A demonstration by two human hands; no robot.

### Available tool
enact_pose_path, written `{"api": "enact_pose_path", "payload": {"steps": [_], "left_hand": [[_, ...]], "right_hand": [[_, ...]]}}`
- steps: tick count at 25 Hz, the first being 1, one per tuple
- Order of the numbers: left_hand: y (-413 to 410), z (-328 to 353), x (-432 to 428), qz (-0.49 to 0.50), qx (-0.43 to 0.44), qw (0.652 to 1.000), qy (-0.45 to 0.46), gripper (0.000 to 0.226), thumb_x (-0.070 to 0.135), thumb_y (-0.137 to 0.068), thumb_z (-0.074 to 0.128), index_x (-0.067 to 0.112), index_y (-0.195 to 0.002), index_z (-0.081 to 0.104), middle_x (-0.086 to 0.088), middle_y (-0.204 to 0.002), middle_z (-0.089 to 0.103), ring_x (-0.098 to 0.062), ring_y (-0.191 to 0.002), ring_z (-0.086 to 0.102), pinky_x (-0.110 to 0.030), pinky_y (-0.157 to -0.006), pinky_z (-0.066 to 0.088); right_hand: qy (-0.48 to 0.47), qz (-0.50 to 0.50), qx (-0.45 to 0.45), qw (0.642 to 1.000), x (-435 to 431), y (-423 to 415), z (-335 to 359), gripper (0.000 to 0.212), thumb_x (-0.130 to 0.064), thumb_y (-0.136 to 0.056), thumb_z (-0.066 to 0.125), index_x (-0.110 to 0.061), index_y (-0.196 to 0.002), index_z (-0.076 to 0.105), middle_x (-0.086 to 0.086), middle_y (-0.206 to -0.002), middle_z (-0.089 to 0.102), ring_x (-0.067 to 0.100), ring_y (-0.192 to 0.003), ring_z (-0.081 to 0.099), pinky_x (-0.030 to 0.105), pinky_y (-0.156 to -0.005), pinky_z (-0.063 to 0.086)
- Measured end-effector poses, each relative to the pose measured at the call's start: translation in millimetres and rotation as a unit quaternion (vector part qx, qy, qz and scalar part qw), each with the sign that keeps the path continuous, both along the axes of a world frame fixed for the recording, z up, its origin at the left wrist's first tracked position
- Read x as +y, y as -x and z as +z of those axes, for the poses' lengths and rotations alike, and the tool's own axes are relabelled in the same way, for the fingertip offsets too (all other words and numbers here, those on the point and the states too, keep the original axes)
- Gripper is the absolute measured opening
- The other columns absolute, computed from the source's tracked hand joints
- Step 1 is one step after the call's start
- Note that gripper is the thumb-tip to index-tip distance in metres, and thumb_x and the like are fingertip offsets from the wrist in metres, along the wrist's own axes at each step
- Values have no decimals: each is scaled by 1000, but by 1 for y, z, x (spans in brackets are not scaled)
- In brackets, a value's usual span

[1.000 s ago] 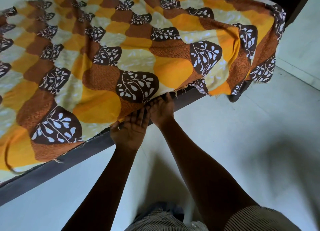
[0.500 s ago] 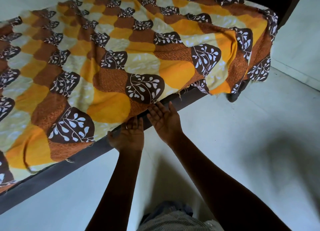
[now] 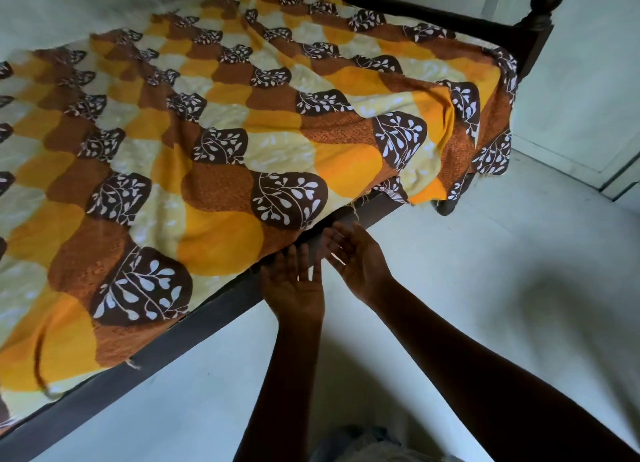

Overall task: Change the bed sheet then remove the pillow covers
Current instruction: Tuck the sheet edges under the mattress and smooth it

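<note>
Bed sheet: the bed sheet (image 3: 221, 170), printed in orange, brown and pale yellow with dark brown patches of white leaves, lies spread over the top of the bed, with a few long creases across it.
Near edge: along the near side the sheet's edge ends at the top of the dark side rail (image 3: 138, 368), and the rail shows bare below it. A few loose threads (image 3: 354, 209) hang from the edge over the rail.
Right corner: the cloth falls over the end of the bed in loose folds and hangs below the rail, just beside the bedpost (image 3: 540, 21) with its round knob.
Left hand: the left hand (image 3: 294, 288) is flat, holding nothing. Its straight fingers point up at the rail, their tips just under the sheet's edge. Whether they touch the rail cannot be told.
Right hand: the right hand (image 3: 358, 264) is also flat, holding nothing, its fingers spread a little and slightly blurred, reaching towards the same stretch of rail.
Hands to each other: side by side, with a narrow gap between them, the right a little further along the rail.
Floor: a pale floor (image 3: 485, 281) lies under both forearms.
</note>
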State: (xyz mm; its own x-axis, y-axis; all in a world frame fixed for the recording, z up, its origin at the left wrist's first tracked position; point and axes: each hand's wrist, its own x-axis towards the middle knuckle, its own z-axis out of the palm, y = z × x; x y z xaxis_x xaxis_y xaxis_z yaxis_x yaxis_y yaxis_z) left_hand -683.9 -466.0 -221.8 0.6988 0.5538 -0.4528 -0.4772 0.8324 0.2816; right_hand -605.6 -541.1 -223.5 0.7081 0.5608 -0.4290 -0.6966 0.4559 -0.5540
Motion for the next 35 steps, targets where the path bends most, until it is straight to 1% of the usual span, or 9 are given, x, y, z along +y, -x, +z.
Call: {"api": "enact_pose_path", "payload": {"steps": [5, 9, 15, 17, 21, 24, 27, 30, 35], "left_hand": [[-46, 7, -40, -110, 56, 992, 13, 34, 28, -100, 32, 7, -111, 56, -16, -130, 52, -31, -122, 49, -44, -98, 41], [-101, 16, -55, -171, 78, 982, -16, 29, 22, -100, 32, 3, -110, 52, -16, -130, 49, -31, -125, 47, -44, -104, 39], [-140, 5, -38, -146, -12, 989, 15, 34, 21, -98, 32, 0, -117, 51, -16, -143, 42, -31, -134, 38, -46, -108, 31], [-138, -3, -33, -158, -45, 986, 7, 40, 22, -97, 30, 1, -126, 47, -14, -142, 43, -30, -135, 35, -46, -108, 28], [-136, -11, -26, -178, -128, 975, -19, 54, 11, -64, 72, -2, -115, 57, -18, -123, 60, -32, -129, 42, -49, -96, 36], [-138, -21, -20, -202, -169, 965, -10, 72, 8, -39, 88, -1, -106, 67, -16, -129, 57, -32, -122, 51, -55, -94, 44], [-133, -22, -21, -222, -141, 965, 7, 54, 14, -50, 86, 4, -101, 71, -11, -121, 63, -29, -122, 52, -51, -92, 46], [-131, -10, -28, -276, 7, 961, -30, 29, 23, -96, 41, 11, -117, 57, -5, -129, 57, -26, -125, 47, -45, -98, 42], [-143, 17, -48, -405, 96, 883, -217, 33, 25, -101, 28, 19, -125, 49, -4, -132, 53, -22, -113, 54, -33, -87, 48]], "right_hand": [[1, -136, 37, 990, -31, -48, -8, 15, -15, -95, 47, -13, -100, 61, 2, -83, 70, 12, -77, 67, 25, -79, 52], [-24, -166, 69, 983, -39, -93, -10, 13, -15, -94, 49, -10, -89, 60, 4, -80, 64, 13, -78, 63, 21, -67, 53], [-109, -197, 54, 973, -25, -126, 1, 25, -27, -99, 36, -11, -93, 55, 5, -93, 57, 15, -90, 57, 26, -85, 44], [-121, -227, 30, 966, -23, -135, 6, 28, -25, -100, 34, -9, -109, 55, 5, -107, 57, 17, -106, 52, 27, -98, 39], [-141, -189, 9, 972, -7, -148, 4, 49, -35, -100, 27, -8, -138, 40, 9, -139, 47, 22, -129, 43, 30, -106, 33], [-140, -192, 37, 971, 3, -165, 2, 43, -41, -99, 26, -14, -121, 52, 6, -116, 60, 22, -113, 53, 31, -95, 41], [-86, -173, 22, 981, -11, -170, -4, 39, -40, -100, 26, -14, -103, 56, 4, -100, 64, 17, -94, 58, 28, -84, 46], [38, -169, -14, 985, -36, -147, 1, 27, -25, -99, 39, -10, -107, 59, 7, -104, 63, 18, -92, 60, 28, -87, 47], [180, -189, -85, 962, -83, -121, 23, 25, -15, -98, 40, -14, -107, 63, 2, -95, 66, 14, -89, 62, 23, -79, 50]]}}
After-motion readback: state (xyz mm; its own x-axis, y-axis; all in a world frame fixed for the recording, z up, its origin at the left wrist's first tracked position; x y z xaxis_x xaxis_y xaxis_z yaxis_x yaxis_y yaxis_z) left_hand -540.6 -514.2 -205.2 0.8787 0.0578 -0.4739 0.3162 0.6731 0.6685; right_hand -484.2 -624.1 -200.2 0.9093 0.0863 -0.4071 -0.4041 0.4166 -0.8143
